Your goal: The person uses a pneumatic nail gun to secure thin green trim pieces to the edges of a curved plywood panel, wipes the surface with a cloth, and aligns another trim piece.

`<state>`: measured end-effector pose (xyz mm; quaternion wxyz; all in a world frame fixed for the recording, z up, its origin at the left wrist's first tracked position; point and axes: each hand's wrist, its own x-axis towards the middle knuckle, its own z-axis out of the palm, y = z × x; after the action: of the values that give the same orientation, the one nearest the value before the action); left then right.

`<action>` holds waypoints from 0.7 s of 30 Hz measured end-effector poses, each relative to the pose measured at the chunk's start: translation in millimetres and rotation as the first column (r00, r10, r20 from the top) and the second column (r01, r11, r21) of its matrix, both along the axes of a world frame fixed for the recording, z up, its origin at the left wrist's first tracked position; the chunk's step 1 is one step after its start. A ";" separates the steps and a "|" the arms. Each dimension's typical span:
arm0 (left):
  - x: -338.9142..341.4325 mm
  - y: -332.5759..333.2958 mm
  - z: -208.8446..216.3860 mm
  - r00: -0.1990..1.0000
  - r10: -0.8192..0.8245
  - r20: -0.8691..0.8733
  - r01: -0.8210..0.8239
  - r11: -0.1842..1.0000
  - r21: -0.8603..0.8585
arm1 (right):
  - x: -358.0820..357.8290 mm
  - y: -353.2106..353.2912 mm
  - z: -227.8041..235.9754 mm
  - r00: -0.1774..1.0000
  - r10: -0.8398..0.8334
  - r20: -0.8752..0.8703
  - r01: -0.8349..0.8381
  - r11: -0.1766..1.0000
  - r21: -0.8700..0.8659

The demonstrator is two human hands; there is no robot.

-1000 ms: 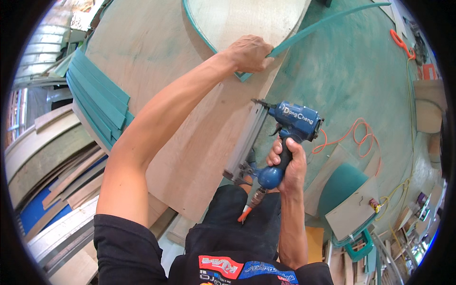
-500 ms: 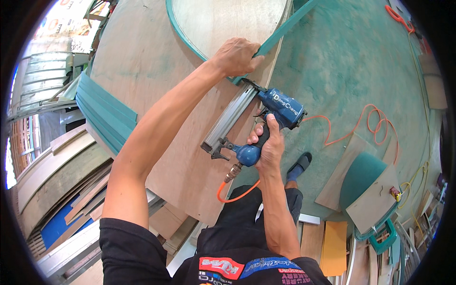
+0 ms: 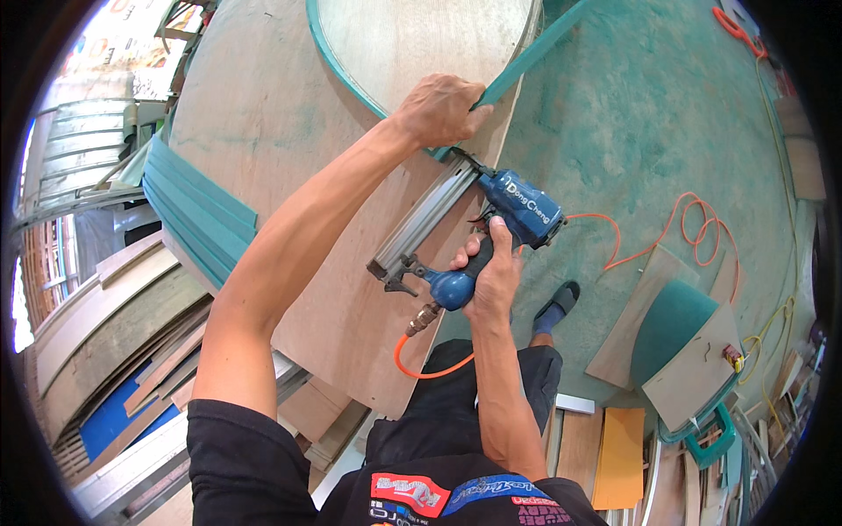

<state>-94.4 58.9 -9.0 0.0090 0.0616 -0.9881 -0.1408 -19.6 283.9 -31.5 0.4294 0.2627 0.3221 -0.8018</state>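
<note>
My left hand (image 3: 438,110) is closed around a narrow teal strip (image 3: 531,63) at the pointed near end of a rounded pale wood panel (image 3: 421,44). Teal edging runs along the panel's left curve, and the strip's free end sticks out to the far right. In my right hand (image 3: 493,276) is the dark grip of a blue air nail gun (image 3: 526,206) with a long silver magazine. Its nose is at the teal edging just below my left hand; whether it touches is hard to tell. An orange air hose (image 3: 430,375) leaves the handle.
Under the panel lies a large plywood board (image 3: 333,307). Several teal strips (image 3: 197,206) lie at its left, above stacked curved wood pieces (image 3: 114,324). More orange hose (image 3: 693,206) loops across the teal-stained floor. Cut boards (image 3: 688,359) and a tape measure (image 3: 732,357) are at the right.
The nail gun has tilted slightly, its handle end shifting a little left and down. My left hand keeps its grip on the strip, almost unmoved.
</note>
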 end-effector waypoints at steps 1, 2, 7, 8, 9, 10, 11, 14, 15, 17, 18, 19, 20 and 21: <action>-0.1 1.2 0.4 1.000 0.013 -0.007 -0.013 1.000 0.015 | 0.1 -0.3 0.6 1.000 -0.007 0.008 0.007 1.000 0.003; 0.1 2.3 0.7 1.000 0.027 -0.013 -0.026 0.999 0.030 | 0.5 -1.1 2.2 1.000 -0.015 0.017 0.015 1.000 0.006; 0.7 2.2 -4.9 0.998 0.038 -0.041 -0.037 0.999 0.020 | 5.3 -4.4 6.8 0.999 -0.036 -0.001 0.036 0.999 0.011; 0.5 2.3 -5.2 0.999 0.040 -0.027 -0.040 0.999 0.017 | 6.0 -5.0 7.4 1.000 -0.024 -0.016 0.025 0.999 0.027; -0.6 2.2 -4.8 0.999 0.041 -0.013 -0.041 0.999 0.011 | 5.6 -5.6 7.6 0.999 -0.013 -0.033 0.015 0.999 0.041; -0.5 3.3 -4.5 0.999 0.039 -0.032 -0.039 0.999 -0.001 | 5.3 -5.4 7.5 1.000 -0.012 -0.027 0.013 0.999 0.044; 0.6 5.1 -4.2 0.998 0.036 -0.051 -0.037 0.999 -0.014 | 5.0 -4.8 7.3 1.000 -0.011 -0.022 0.012 0.999 0.046; 0.6 5.5 -5.5 0.997 0.027 -0.078 -0.029 0.999 -0.027 | 1.4 -3.8 7.5 1.000 -0.009 -0.009 0.009 0.999 0.033; 1.6 4.8 -5.1 0.997 0.024 -0.078 -0.027 0.999 -0.031 | 1.1 -3.6 8.0 1.000 -0.007 -0.001 0.007 1.000 0.022; 0.5 5.6 -5.6 0.996 0.031 -0.079 -0.033 0.999 -0.027 | -0.5 -2.2 7.4 1.000 -0.013 -0.005 0.013 1.000 -0.002; 0.8 5.8 -5.0 0.996 0.035 -0.079 -0.037 0.999 -0.026 | -0.5 -2.0 7.6 1.000 -0.015 -0.006 0.015 1.000 -0.015; 1.2 5.8 -4.2 0.996 0.040 -0.076 -0.042 0.999 -0.023 | -1.1 -2.0 7.3 1.000 -0.022 -0.003 0.022 1.000 -0.009; 1.5 5.8 -3.4 0.996 0.045 -0.074 -0.047 0.999 -0.020 | -2.1 -1.9 6.5 1.000 -0.028 -0.001 0.028 1.000 -0.002; 1.5 5.0 -2.6 0.996 0.054 -0.074 -0.055 0.998 -0.018 | -3.6 -1.6 6.4 1.000 -0.031 -0.001 0.031 1.000 0.003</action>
<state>-92.8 64.0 -11.6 0.0498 0.0831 -0.9864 -0.1327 -23.2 282.3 -25.2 0.4162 0.2678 0.3194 -0.8081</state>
